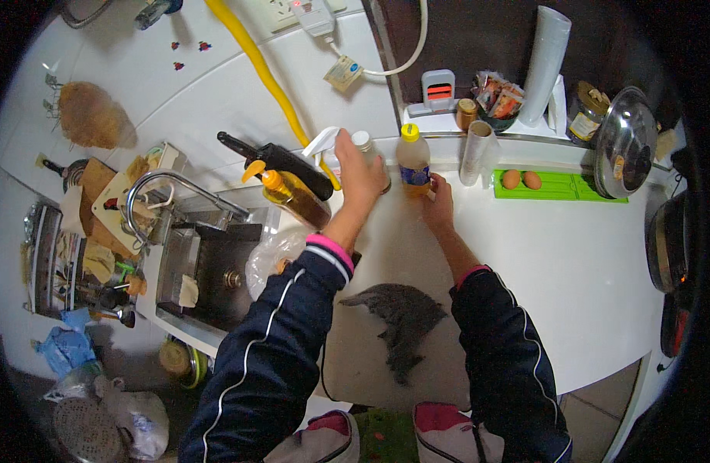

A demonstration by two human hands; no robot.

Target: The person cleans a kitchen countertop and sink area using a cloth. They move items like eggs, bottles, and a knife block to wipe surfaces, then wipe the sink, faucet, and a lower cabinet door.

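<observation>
My left hand [362, 180] is wrapped around a clear bottle with a white cap [362, 140], at the back of the white counter [569, 278]. Most of that bottle is hidden behind the fingers. Close beside this hand is a white trigger-spray head [323, 140], its body largely covered. My right hand [440, 204] has its fingers and thumb against the lower right side of a yellow-capped plastic bottle [414, 159], which stands upright with amber liquid low inside. A brown pump bottle with an orange-yellow pump [294, 197] leans in view to the left.
At left is a sink [216, 278] with a curved faucet [136, 197]; a clear plastic bag [274, 257] lies by its edge. Rightward are a plastic-bag roll [476, 155], two eggs [521, 179] on a green tray [569, 188], and a glass lid [626, 142]. A yellow hose [262, 72] runs down the wall.
</observation>
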